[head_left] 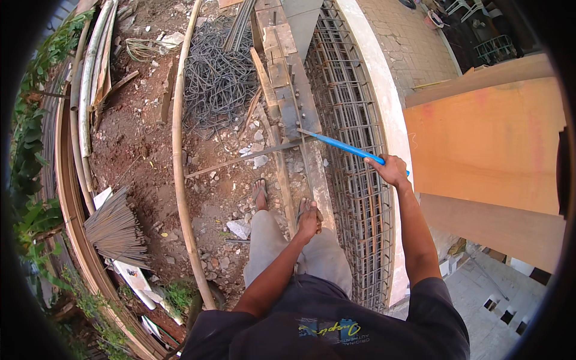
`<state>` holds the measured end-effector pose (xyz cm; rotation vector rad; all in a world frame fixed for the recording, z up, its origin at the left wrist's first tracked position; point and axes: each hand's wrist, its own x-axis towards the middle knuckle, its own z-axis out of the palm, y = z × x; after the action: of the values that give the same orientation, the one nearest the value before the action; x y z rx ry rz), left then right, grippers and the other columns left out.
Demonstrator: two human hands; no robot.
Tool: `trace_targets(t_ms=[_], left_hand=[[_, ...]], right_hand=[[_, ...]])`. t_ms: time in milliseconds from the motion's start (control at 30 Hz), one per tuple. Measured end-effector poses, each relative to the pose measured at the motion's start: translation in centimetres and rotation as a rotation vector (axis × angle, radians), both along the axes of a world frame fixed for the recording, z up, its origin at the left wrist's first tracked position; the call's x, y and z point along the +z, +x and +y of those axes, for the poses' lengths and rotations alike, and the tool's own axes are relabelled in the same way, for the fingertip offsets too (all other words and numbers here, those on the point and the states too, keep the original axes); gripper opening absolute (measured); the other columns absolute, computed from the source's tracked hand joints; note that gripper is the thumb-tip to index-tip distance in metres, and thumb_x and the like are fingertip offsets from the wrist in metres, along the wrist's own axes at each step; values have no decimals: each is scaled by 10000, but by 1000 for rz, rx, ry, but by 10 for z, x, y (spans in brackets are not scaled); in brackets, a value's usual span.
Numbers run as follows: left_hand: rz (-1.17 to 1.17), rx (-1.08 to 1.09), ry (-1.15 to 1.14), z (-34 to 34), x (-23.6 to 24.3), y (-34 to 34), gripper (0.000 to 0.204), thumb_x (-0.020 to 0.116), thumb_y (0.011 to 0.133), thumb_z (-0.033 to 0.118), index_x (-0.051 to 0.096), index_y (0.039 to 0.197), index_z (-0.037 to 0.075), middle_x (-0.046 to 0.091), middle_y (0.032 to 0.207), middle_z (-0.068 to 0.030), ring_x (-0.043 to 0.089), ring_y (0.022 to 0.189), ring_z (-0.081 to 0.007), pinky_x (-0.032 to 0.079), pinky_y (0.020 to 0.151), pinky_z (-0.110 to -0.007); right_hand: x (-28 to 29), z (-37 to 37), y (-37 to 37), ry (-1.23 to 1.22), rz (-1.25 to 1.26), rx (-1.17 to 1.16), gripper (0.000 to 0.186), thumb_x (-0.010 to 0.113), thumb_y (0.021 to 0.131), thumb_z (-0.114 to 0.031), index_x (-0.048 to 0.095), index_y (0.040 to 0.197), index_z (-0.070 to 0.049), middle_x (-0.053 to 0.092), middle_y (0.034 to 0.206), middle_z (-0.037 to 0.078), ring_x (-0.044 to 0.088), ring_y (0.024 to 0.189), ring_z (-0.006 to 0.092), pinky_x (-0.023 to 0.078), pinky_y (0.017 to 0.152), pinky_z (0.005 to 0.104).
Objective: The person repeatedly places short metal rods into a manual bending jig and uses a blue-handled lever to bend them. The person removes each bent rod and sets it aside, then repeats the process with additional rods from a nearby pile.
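My right hand (391, 170) is closed around a long blue handle (345, 146), probably that of a rebar bender. Its narrow grey end reaches left to the steel pins on a wooden bench topped with a dark plate (290, 114). My left hand (309, 223) is closed low in front of my legs, around a thin steel bar (307, 165). The bar runs from the pins back toward my body; its part inside the fist is hidden. Upright pins (298, 108) stick up from the plate, close to the tool's end.
Left of the bench lies a tangled heap of steel rods (219, 75). Tied rebar cages (354, 150) lie on the right, beside a pale wall edge (399, 144). A bamboo pole (179, 138) crosses the rubble ground. Orange boards (486, 144) stand farther right; a rod bundle (117, 231) lies left.
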<state>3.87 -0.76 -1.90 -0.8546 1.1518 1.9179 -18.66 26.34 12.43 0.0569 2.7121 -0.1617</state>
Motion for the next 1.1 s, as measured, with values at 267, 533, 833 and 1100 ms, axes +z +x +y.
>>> trace_targets(t_ms=[267, 533, 833, 1100], left_hand=[[197, -357, -107, -115, 12, -12, 676, 405, 1157, 595, 532, 760, 63, 481, 621, -32, 453, 516, -154, 390, 487, -350], [433, -725, -521, -266, 14, -76, 798, 384, 1144, 609, 647, 738, -25, 627, 664, -179, 635, 669, -328, 521, 726, -482], [323, -617, -730, -245, 32, -58, 807, 441, 1088, 680, 704, 782, -18, 697, 730, -210, 705, 742, -378, 540, 769, -488], [187, -539, -847, -236, 40, -58, 731, 592, 1028, 701, 802, 888, 14, 663, 644, -96, 654, 645, -187, 511, 664, -383]], right_hand=[[-14, -51, 77, -5, 23, -336, 747, 717, 875, -788, 740, 780, -47, 677, 660, 189, 717, 699, 395, 543, 701, 525], [-33, -188, 176, -158, -74, -799, 702, 664, 944, -741, 752, 840, -52, 701, 744, 223, 709, 782, 452, 529, 745, 539], [-32, -165, 174, -191, -30, -716, 732, 639, 944, -767, 763, 854, -52, 722, 763, 224, 720, 792, 442, 539, 770, 543], [-44, -150, 175, -369, -203, -637, 745, 577, 994, -759, 718, 884, -35, 712, 748, 209, 723, 788, 421, 536, 763, 536]])
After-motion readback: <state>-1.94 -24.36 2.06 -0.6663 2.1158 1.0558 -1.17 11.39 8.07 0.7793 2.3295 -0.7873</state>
